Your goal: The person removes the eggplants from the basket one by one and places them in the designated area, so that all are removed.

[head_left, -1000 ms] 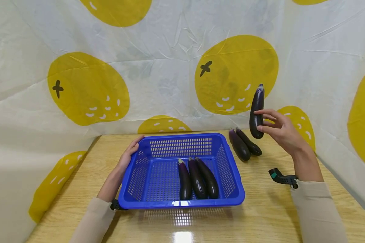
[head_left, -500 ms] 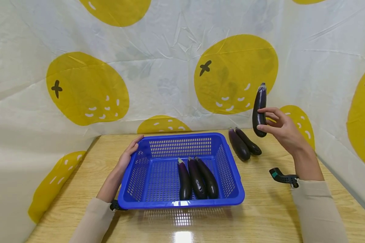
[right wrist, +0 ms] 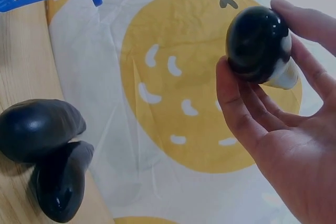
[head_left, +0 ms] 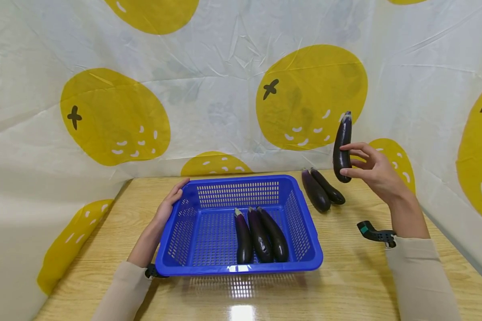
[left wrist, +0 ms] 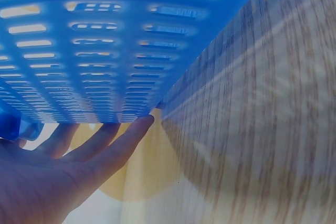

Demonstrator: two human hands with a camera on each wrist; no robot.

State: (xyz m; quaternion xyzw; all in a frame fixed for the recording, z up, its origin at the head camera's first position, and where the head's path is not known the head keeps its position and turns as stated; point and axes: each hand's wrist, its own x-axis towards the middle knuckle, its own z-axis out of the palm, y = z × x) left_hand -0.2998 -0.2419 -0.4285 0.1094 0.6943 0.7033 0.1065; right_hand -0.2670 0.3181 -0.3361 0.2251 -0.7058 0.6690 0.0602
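Observation:
In the head view my right hand (head_left: 371, 169) holds a dark purple eggplant (head_left: 342, 149) upright above the table, between thumb and fingers. The right wrist view shows this eggplant (right wrist: 258, 44) end-on, its rounded bottom towards the camera. My left hand (head_left: 169, 205) grips the back-left corner of a blue plastic basket (head_left: 241, 269). In the left wrist view its fingers (left wrist: 123, 148) lie along the basket's slotted outer wall (left wrist: 105, 40). Three eggplants (head_left: 261, 238) lie side by side in the basket's right half, stems to the back.
Two more eggplants (head_left: 316, 191) lie together on the wooden table (head_left: 345, 285), just right of the basket. A white cloth (head_left: 221, 111) printed with yellow fruit hangs behind and along the sides.
My right hand has shifted slightly right with the eggplant and tilted it a little. The left hand, the basket and the other eggplants look unmoved.

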